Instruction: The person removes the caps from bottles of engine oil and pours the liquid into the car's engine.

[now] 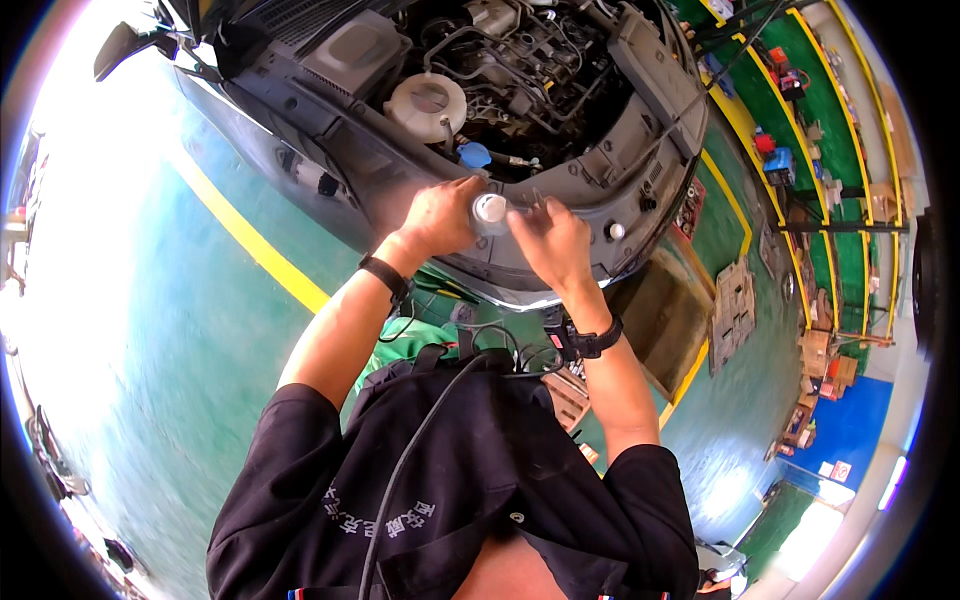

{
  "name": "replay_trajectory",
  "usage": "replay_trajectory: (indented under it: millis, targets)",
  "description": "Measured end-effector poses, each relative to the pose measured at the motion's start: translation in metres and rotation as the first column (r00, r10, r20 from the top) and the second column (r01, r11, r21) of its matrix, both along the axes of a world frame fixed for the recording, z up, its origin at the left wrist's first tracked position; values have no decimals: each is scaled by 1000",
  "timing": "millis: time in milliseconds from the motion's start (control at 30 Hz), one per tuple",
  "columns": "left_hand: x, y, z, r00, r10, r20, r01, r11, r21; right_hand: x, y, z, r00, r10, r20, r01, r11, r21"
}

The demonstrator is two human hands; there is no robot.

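Note:
My left hand is closed around a small clear bottle with a white top, held above the front edge of a car's open engine bay. Close to the bottle's right side is my right hand, blurred, its fingers bent; whether they touch or hold anything cannot be told. Beyond the bottle lie a blue reservoir cap and a round whitish plastic coolant tank. Another small white cap or bottle top stands on the front panel to the right of my right hand.
The engine has hoses and pipes around it. A thin rod slants over the bay's right side. On the right are green shelves with yellow edges and a brown tray on the floor. Cables hang near my waist.

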State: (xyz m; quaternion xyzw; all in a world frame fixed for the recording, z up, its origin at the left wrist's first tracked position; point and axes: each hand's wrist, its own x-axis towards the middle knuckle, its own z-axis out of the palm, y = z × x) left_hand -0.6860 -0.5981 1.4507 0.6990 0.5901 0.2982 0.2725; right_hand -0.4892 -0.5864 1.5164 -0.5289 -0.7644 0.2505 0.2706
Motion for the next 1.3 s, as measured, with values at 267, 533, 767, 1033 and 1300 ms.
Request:
replay_trajectory:
  millis: [267,533,767,1033,1300]
  targets:
    - [2,1,4,1000,4,-19,-5,999,-48,-46,-10,9,944,-108,311,121,992,-21]
    - [-1,-1,-2,999,-31,-39,30,999,-22,-30,-23,-16,947,-119,-298,64,980,-189]
    - [-2,-1,-3,999,-20,-46,18,999,-42,-26,-23,-44,464,-460,-757,-177,789,-588]
    - [0,1,-1,998,-35,-46,33,999,-34,-22,-16,-65,-18,-658,-753,-594,613,-521]
    - [6,5,-3,994,-74,-84,74,997,-3,-19,-24,-59,-59,-640,-766,-498,684,-533]
